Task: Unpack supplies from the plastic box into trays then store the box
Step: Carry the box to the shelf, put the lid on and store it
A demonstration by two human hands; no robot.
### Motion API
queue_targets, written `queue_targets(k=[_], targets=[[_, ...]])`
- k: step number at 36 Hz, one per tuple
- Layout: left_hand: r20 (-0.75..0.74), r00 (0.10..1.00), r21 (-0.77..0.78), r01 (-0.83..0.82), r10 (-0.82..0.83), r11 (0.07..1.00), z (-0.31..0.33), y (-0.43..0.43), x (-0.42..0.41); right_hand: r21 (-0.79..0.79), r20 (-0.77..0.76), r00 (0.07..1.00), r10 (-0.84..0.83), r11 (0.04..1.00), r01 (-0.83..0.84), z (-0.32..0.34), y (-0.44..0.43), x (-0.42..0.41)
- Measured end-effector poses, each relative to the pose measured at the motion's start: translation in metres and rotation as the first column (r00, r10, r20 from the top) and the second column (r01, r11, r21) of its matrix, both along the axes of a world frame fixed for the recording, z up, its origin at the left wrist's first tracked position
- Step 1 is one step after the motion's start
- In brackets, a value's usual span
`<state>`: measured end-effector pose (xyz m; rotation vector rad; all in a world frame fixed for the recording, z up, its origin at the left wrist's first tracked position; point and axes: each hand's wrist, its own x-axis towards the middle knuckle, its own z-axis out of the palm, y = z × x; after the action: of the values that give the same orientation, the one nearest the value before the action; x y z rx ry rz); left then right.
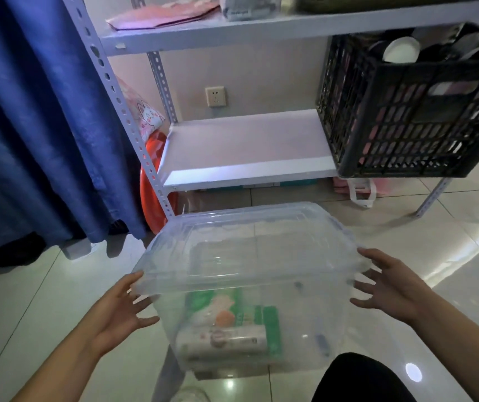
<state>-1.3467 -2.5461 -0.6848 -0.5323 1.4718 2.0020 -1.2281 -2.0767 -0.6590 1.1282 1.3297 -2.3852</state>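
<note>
I see the clear plastic box point(250, 285) on the floor point(29, 300) by the shelf point(247, 149), lid on. My left hand point(119, 309) is open, fingers touching its edge. My right hand point(386, 285) is open beside it. Green packs point(232, 323) lie inside.

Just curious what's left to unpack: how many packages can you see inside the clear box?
2: a green pack lying inside the clear box, and a white pack lying in front of it. More may be hidden.
</note>
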Motion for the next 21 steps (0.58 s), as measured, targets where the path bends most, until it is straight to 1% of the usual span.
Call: queue_targets(k=[2,4,8,12,15,18,19,21], targets=[[-0.017,1.0,-0.03,-0.009,0.009,1.0,0.013,0.006,0.002,0.03,0.009,1.0,0.002,1.0,-0.002,0.009,-0.003,-0.001],[-0.054,0.998,-0.034,-0.027,0.025,0.999,0.024,0.006,0.008,0.057,-0.014,1.0,0.004,0.998,-0.003,0.016,-0.004,0.001],[-0.172,0.984,0.024,-0.035,0.039,0.999,0.052,0.0,0.015,0.071,-0.166,0.986,0.023,0.997,-0.011,0.036,0.003,0.008],[-0.304,0.952,0.062,-0.009,0.028,0.998,0.095,-0.001,0.003,0.098,-0.33,0.943,0.042,0.995,-0.011,0.069,0.013,0.001],[-0.416,0.909,0.075,0.046,-0.011,0.996,0.127,0.004,-0.012,0.151,-0.484,0.87,0.097,0.988,-0.026,0.098,0.017,-0.012],[-0.484,0.874,0.083,0.092,-0.04,0.992,0.152,0.013,-0.032,0.3,-0.622,0.736,0.268,0.949,-0.092,0.126,0.019,-0.029],[-0.495,0.868,0.084,0.093,-0.039,0.992,0.158,0.017,-0.04,0.342,-0.643,0.697,0.318,0.933,-0.11,0.134,0.02,-0.036],[-0.507,0.861,0.102,0.089,-0.025,0.991,0.167,0.025,-0.058,0.392,-0.648,0.666,0.37,0.912,-0.125,0.146,0.024,-0.052]])
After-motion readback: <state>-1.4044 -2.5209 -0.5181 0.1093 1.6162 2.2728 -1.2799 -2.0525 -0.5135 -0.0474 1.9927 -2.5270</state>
